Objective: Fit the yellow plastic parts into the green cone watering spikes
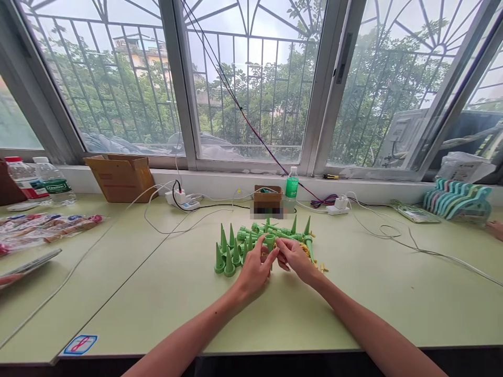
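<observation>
My left hand (254, 268) is closed round a green plastic watering spike (270, 239), its wide open end up and its point downward. Close against the spike's right side, my right hand (293, 256) pinches with thumb and forefinger. Whatever sits in that pinch is too small to make out. Several green spikes (229, 262) stand points up to the left of my hands. Behind them lies a pile of green threaded spike parts (245, 234). Small yellow plastic pieces (323, 267) are scattered beside and behind my right hand, which partly hides them.
Along the sill stand a cardboard box (120, 178), a small brown box (268, 195) and a green-labelled bottle (292, 183). Power strips (337, 207) and loose white cables cross the table (377, 298). Teal hangers (458, 200) are at right. Other people's hands show at both edges.
</observation>
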The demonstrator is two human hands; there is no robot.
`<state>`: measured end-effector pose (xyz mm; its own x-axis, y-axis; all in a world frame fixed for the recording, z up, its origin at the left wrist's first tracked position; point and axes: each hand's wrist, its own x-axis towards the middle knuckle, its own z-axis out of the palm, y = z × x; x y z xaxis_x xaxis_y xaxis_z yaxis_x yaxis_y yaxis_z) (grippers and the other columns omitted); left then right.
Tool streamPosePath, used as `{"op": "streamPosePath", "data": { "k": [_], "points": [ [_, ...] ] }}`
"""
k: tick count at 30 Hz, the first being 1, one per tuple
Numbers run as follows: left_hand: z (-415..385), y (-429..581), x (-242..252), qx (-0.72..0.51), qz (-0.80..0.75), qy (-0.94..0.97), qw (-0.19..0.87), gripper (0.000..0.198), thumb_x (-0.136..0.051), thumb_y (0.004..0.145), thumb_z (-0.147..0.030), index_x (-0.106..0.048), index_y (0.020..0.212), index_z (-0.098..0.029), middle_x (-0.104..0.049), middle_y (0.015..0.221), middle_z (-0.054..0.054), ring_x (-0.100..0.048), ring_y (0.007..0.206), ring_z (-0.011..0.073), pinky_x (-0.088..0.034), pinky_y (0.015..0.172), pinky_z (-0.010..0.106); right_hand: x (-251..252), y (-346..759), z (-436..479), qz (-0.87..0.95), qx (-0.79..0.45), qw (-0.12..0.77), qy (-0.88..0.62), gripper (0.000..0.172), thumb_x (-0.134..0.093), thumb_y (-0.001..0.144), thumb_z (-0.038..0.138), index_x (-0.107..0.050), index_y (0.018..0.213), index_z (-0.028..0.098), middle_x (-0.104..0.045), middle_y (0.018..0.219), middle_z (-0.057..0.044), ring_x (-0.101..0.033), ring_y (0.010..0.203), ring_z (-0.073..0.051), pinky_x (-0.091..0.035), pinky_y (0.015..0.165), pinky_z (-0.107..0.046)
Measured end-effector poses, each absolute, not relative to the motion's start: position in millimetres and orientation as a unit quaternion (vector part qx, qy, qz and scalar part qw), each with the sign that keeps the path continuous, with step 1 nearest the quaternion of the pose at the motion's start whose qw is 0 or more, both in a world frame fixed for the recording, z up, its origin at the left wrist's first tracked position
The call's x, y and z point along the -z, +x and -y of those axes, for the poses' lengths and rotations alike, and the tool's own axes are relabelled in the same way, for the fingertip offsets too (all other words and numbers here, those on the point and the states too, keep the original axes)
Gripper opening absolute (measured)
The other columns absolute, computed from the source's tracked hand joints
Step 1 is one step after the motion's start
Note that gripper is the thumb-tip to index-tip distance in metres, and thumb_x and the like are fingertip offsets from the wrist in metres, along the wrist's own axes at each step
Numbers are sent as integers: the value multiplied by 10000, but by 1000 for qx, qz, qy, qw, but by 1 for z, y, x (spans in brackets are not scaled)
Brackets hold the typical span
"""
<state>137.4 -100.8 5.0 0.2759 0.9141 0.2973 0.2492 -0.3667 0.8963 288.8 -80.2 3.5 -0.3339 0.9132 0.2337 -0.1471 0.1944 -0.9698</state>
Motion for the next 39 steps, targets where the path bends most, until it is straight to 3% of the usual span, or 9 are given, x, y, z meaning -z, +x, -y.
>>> {"op": "streamPosePath", "data": {
  "k": [13,32,39],
  "points": [
    [100,139,-4,-462,-400,676,412,570,-465,928,-544,-395,1361,-180,-535,703,-45,-451,404,70,-400,416,205,-8,288,83,610,-548,479,-314,471,-565,871,584,-489,638,182,-424,507,67,-395,360,-63,-271,342,-216],
    [101,138,-7,-464,-417,701,345,585,-485,924,-519,-397,1410,-204,-559,810,0,-496,488,84,-418,462,215,-7,289,82,586,-574,481,-309,477,-600,857,557,-425,611,188,-394,526,72,-399,366,-60,-270,359,-217],
    [101,137,-7,-460,-409,681,398,621,-428,943,-532,-391,1424,-142,-569,663,-23,-461,420,91,-414,446,224,-6,290,82,589,-582,472,-302,464,-610,861,528,-412,623,182,-399,572,71,-401,374,-47,-252,375,-210]
  ]
}}
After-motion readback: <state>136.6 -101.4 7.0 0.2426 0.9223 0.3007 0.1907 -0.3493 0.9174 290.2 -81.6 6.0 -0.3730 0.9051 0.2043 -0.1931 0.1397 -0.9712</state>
